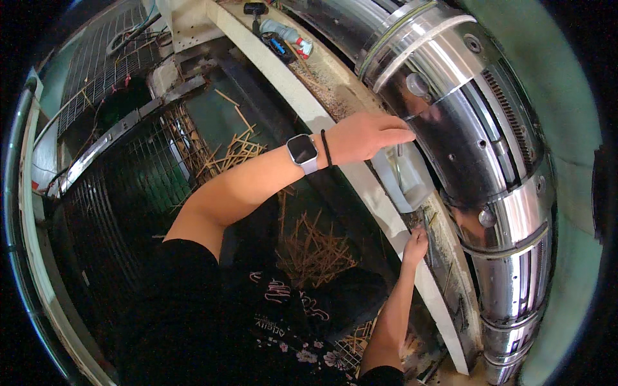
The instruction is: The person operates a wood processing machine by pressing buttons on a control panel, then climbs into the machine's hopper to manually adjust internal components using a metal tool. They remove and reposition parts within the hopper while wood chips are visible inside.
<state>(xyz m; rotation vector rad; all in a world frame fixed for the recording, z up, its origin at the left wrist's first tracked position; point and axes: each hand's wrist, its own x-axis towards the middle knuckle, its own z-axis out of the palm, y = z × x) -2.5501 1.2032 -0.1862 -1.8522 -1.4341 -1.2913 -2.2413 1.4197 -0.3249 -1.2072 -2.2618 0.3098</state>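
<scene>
My left hand [365, 138] reaches across to the steel machine cylinder [454, 125]. Its fingers are closed together at the dark band, with a thin metal tip showing beside them; what they grip is mostly hidden. A white plastic container [421, 186] sits just below this hand, with a thin rod-like piece inside it. My right hand [417, 246] is closed at the pale ledge [438, 299], near the container's lower end. Whatever it holds is too small to make out. On my left wrist are a square watch [302, 149] and a black band [326, 148].
Up the ledge lie a clear bottle with a red and white spray head [302, 48], a blue and black tool [277, 45] and a black-headed item [255, 9]. Thin wooden sticks [315, 251] are heaped below the white beam [380, 206]. Wire mesh [96, 77] stands at left.
</scene>
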